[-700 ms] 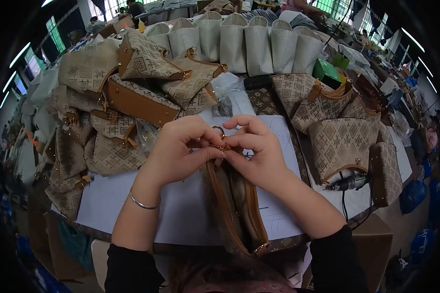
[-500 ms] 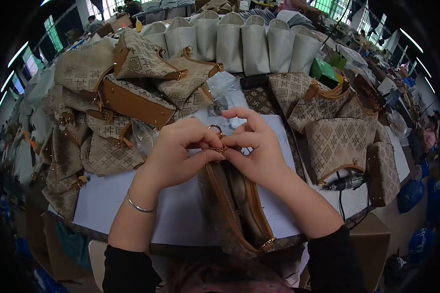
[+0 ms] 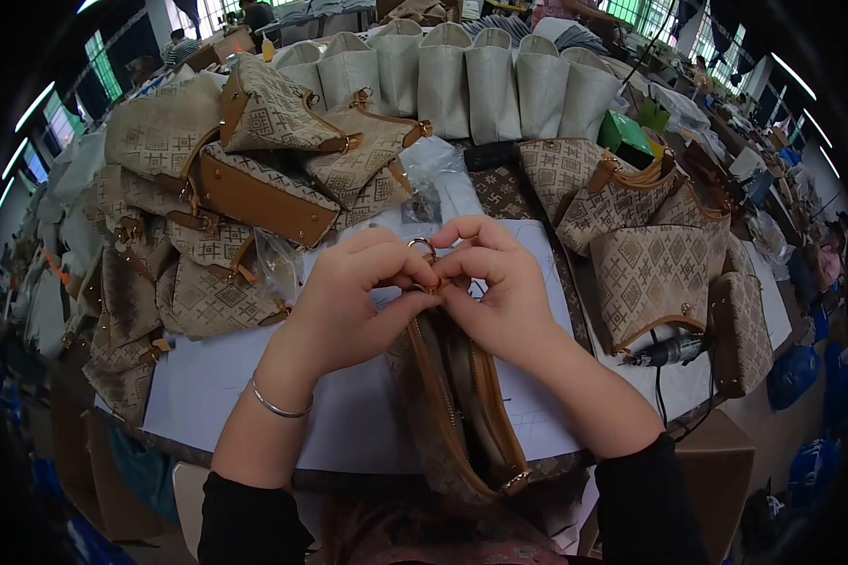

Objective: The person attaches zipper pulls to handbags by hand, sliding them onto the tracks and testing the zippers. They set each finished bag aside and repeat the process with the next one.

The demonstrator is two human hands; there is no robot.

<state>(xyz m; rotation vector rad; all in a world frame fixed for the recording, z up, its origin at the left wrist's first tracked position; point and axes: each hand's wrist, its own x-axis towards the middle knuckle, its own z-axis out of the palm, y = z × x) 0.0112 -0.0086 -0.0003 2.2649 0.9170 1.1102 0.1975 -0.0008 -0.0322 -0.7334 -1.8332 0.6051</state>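
Note:
A patterned handbag [image 3: 419, 395] with brown trim lies in front of me, its zipped top gaping and pointing up. At the bag's far end, my left hand [image 3: 363, 292] and my right hand [image 3: 495, 287] meet, thumbs and forefingers pinched together on small gold-coloured hardware. A gold ring [image 3: 421, 247] stands up just beyond the fingertips. My fingers largely cover the small piece between them, so its exact form is hidden. Another gold fitting [image 3: 515, 480] sits at the bag's near end.
Many patterned bags [image 3: 273, 193] are heaped on the left. More bags [image 3: 648, 282] stand on the right, beside a power screwdriver [image 3: 669, 351] with a black cord. Pale fabric liners [image 3: 443, 85] line the back. A clear plastic bag [image 3: 433, 165] and white paper [image 3: 349, 424] lie on the table.
Both hands have shifted slightly to the right, still pinched together at the bag's end. The bag's far end has moved a little with them.

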